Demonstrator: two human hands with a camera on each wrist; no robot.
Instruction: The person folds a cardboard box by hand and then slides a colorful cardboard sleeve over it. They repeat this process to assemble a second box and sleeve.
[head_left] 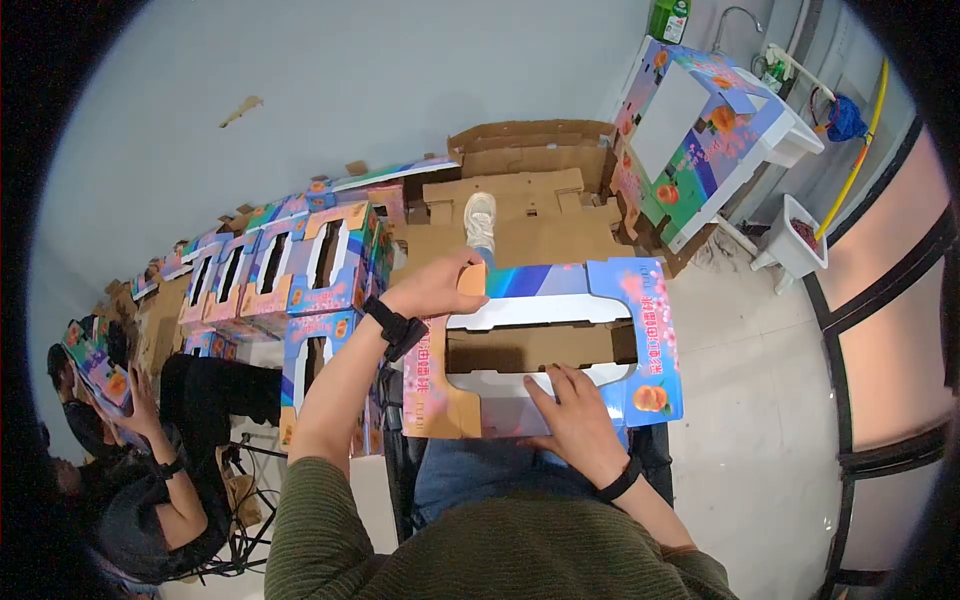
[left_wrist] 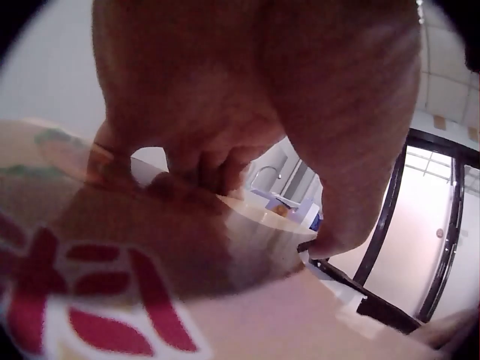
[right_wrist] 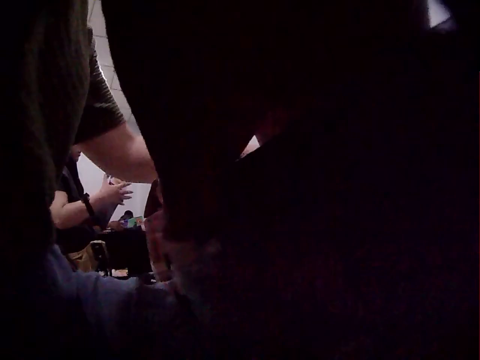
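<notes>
A printed cardboard box [head_left: 655, 345] with a long cut-out in its upper face lies over the person's lap. At its far left corner the left hand [head_left: 436, 287] grips the edge, thumb on the printed face; in the left wrist view the left hand [left_wrist: 195, 82] arches over the box surface [left_wrist: 247, 315]. The right hand [head_left: 575, 415] holds the near edge, its fingers on the panel beside the cut-out and its thumb low at the edge. The right wrist view is mostly dark, and the fingers cannot be made out there.
Stacked printed boxes [head_left: 325, 265] stand at the left, near another person [head_left: 150, 480] holding a box. Flat brown cardboard [head_left: 530, 235] lies ahead, beside a large printed box [head_left: 690, 140]. A white sink [head_left: 795, 135] is at the right, above a white basin [head_left: 795, 245].
</notes>
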